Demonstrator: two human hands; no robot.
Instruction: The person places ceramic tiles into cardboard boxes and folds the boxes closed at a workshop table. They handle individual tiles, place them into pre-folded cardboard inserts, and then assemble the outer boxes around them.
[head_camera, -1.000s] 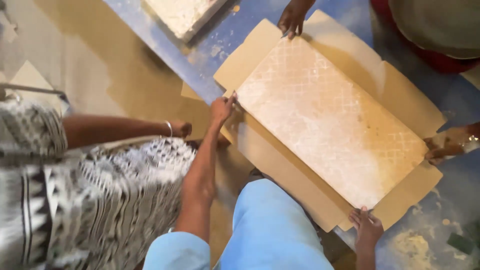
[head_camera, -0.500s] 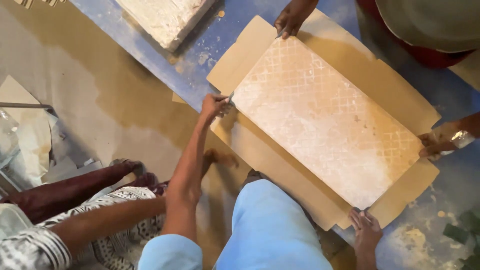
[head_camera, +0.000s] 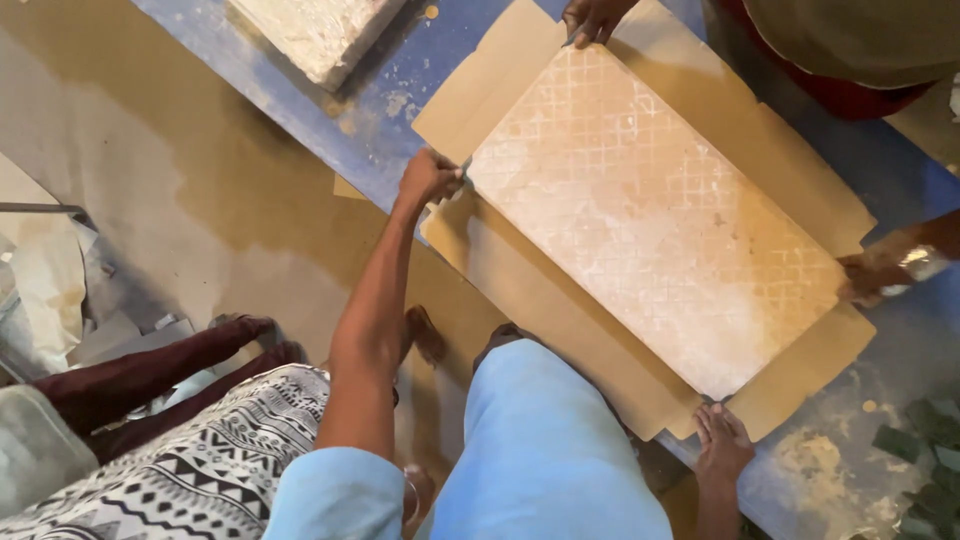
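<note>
Head view: large pale rectangular tile slab (head_camera: 655, 215) lies flat on unfolded brown cardboard sheet (head_camera: 520, 270) atop blue tabletop (head_camera: 290, 110). Left hand (head_camera: 428, 178) pinches slab's near corner; right hand (head_camera: 722, 440) rests spread-fingered on cardboard edge. Likely heavy, rigid, brittle; best gripped along edges.

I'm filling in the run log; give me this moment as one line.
left hand: on tile corner | right hand: at opposite corner | tile: flat on open cardboard | other people's hands: far edges

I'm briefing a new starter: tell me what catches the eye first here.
A large pale slab with a grid pattern lies on flattened brown cardboard over a blue surface. The left hand grips the slab's near-left corner; the right hand rests at the cardboard's lower corner.
</note>
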